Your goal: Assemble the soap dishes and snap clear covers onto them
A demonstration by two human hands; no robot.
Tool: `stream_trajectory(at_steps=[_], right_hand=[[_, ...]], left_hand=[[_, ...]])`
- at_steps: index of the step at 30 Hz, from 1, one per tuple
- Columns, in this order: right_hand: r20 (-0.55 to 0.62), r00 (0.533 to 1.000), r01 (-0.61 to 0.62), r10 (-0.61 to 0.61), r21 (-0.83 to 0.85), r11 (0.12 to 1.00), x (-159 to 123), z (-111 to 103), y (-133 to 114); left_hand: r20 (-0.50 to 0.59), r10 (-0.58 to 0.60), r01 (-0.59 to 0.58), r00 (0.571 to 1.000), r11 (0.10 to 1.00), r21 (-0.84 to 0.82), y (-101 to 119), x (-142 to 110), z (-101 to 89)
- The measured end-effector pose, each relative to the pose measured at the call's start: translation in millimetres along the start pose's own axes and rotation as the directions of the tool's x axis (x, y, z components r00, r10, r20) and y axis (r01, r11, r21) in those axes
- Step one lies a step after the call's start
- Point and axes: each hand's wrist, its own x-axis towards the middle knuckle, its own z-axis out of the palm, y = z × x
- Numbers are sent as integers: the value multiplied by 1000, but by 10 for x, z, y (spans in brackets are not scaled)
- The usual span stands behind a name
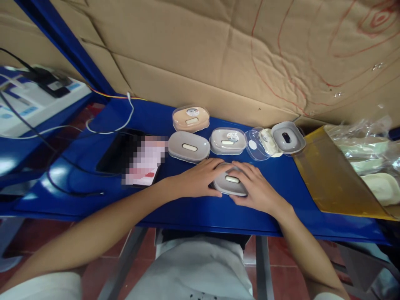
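A grey rounded box [231, 188] with a pale pill-shaped piece on its top rests on the blue table, between my two hands. My left hand [200, 179] grips its left side, thumb at the near edge and fingers over the far side. On the right, my right hand [256, 186] is wrapped around the other end. Fingers hide parts of the box. Just beyond stand a similar grey box [178, 151], a whitish box [221, 146] with a sticker and a peach box [181, 120] with a sticker.
Clear lid [256, 152], cream piece [269, 143] and grey part with a dark slot [290, 145] sit at the far right. A yellow-brown carton [315, 179] holds bagged pale pieces. Phone [150, 162], cables and power strip [46, 108] lie left. Cardboard [193, 54] rises behind.
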Motion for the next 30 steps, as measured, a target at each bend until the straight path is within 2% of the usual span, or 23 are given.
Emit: stream_trajectory(at_steps=[4,7,10,12,14,16,19,22,25,30], right_hand=[[-13,1000,11,-10,49,999,-32,129,10],[-36,998,61,-57,116,991,-29,140,48],[-170,984,75,-49,150,986,-29,53,211],[-350,933,-60,87,90,994,-35,-19,400],[-499,830,-279,248,13,960,-42,-63,616],[-531,778,-406,337,-14,914,-53,-76,807],[-540,745,-450,391,26,893,-69,-78,975],[-581,705,-468,407,50,882,-76,-94,1011],[-556,720,-485,415,24,874,-83,-102,999],[-406,811,-465,422,-8,885,-133,-99,992]], left_hand=[[-4,15,-15,1000,1000,-1,-42,-18,33],[-31,12,-12,999,1000,-9,-46,-10,53],[-41,3,-3,999,1000,6,-24,1,54],[-41,4,-3,999,999,33,2,-2,48],[-36,6,-4,999,998,61,28,-12,39],[-29,12,-10,999,996,83,48,-21,28],[-13,12,-10,1000,995,102,61,-19,12],[0,9,-9,1000,995,96,64,-5,7],[-5,2,-1,1000,998,62,65,-3,11],[18,-52,53,998,996,-74,61,-33,-42]])
